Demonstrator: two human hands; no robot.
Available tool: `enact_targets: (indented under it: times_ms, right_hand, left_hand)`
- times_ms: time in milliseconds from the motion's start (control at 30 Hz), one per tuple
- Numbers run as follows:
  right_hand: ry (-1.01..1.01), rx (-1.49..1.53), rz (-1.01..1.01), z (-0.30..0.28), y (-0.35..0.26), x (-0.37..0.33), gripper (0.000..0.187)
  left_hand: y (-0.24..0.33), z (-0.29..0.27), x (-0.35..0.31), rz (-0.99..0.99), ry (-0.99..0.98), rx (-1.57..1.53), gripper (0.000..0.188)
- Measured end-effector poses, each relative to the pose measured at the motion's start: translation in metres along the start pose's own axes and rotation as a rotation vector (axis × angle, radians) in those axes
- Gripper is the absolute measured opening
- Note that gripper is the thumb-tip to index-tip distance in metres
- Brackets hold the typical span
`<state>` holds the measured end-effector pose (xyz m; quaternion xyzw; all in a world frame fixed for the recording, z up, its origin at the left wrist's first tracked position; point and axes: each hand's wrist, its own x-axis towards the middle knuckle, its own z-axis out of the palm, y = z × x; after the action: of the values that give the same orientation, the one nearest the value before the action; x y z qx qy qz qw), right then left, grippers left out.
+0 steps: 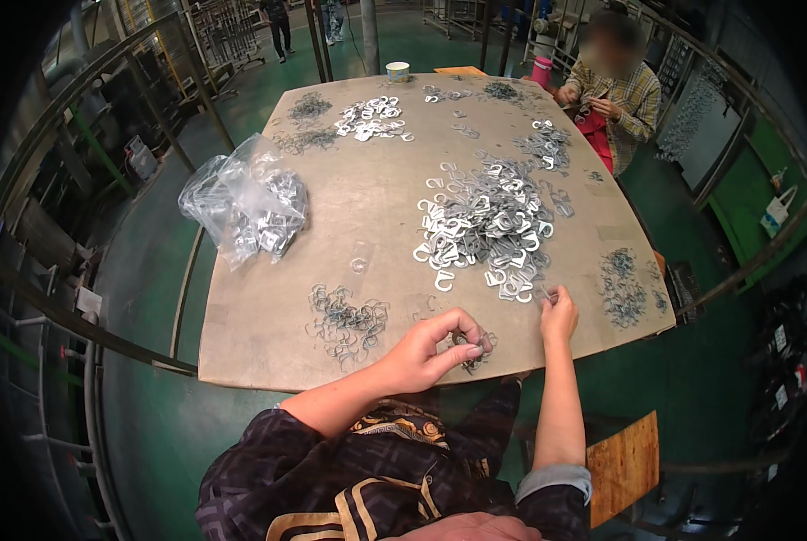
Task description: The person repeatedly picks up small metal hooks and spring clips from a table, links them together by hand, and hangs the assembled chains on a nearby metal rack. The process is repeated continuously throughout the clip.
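My left hand (435, 347) is closed near the table's front edge, thumb and fingers pinching a small grey metal piece (485, 345). Its shape is mostly hidden by the fingers. Beneath that hand lies a little heap of thin wire clips (477, 362), partly covered. My right hand (559, 314) is closed at the near right side of a big pile of flat silver metal hooks (489, 216). Its fingertips grip a small metal piece (546, 292) that looks like one of these hooks. Left of my left hand is a loose heap of wire clips (345, 320).
A clear plastic bag (257, 203) of metal parts sits at the table's left edge. More hooks (370, 117) and clips (622, 288) lie in separate heaps. A paper cup (398, 71) stands at the far edge. A person in a checked shirt (642, 99) works at the far right corner.
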<state>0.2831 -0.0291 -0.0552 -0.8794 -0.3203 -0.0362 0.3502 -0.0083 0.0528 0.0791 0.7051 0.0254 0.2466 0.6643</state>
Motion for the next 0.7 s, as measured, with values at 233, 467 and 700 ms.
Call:
enact_targets:
  times_ms: [233,467,700]
  right_hand:
    - [-0.026,0.800,0.054,-0.052,-0.053,-0.038,0.019]
    - [-0.228,0.990,0.020,-0.133,-0.112,-0.108,0.021]
    - [-0.123,0.857,-0.023,-0.153,-0.114,-0.138,0.021]
  left_hand:
    - [-0.004,0.017,0.000,-0.005,-0.002,0.003,0.007]
    - [-0.010,0.049,0.001,-0.035,-0.041,0.106,0.008]
    - [-0.020,0.069,-0.004,0.040,-0.041,0.145,0.010]
